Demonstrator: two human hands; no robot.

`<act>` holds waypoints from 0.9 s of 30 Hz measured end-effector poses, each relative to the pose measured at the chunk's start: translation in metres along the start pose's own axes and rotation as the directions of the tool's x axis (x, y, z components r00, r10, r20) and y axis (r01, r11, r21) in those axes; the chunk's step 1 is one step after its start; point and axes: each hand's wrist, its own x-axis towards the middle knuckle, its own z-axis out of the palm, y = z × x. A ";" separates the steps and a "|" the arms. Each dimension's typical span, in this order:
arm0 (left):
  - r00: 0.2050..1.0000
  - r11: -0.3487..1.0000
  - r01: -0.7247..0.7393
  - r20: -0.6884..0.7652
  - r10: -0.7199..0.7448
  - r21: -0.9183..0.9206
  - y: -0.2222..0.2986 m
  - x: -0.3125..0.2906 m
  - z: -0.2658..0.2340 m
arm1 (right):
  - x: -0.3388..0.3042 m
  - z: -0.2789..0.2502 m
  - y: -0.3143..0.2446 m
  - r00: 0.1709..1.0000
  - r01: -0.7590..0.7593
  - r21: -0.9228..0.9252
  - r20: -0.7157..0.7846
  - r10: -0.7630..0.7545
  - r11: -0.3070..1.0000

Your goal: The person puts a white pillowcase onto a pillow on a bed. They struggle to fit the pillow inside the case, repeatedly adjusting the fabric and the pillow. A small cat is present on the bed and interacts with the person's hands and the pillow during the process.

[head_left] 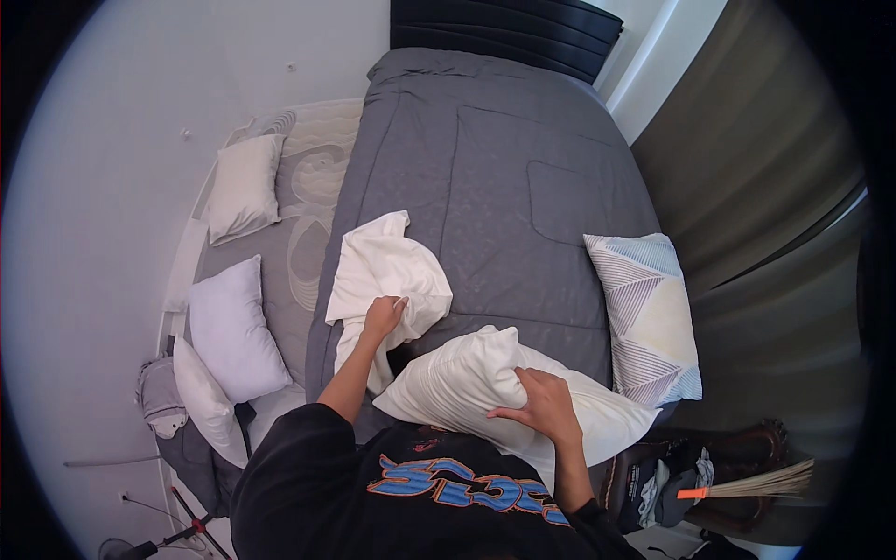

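Note:
My left hand (pixel 384 317) is closed on a crumpled white cloth (pixel 397 266), which looks like an empty pillowcase, spread over the near left part of the bed. A plump white pillow (pixel 457 378) leans against my front at the bed's near edge. My right hand (pixel 546 409) grips the pillow near its upper corner, thumb stretched to the left and the other fingers partly hidden in the folds. More white fabric (pixel 607 420) extends to the right of this hand; I cannot tell whether it belongs to the same pillow.
The bed wears a grey comforter (pixel 504 205) below a black headboard (pixel 509 33). A triangle-patterned pillow (pixel 646 317) lies at its right edge. On the left, several pale pillows (pixel 245 187) rest on a bare mattress (pixel 313 177). A broom (pixel 747 483) and dark curtain (pixel 747 140) are at right.

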 end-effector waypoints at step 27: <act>0.908 0.836 -0.408 -0.263 0.327 -0.367 0.258 -0.072 -0.079 | -0.015 0.006 0.055 0.893 0.450 0.123 -0.076 -0.444 0.884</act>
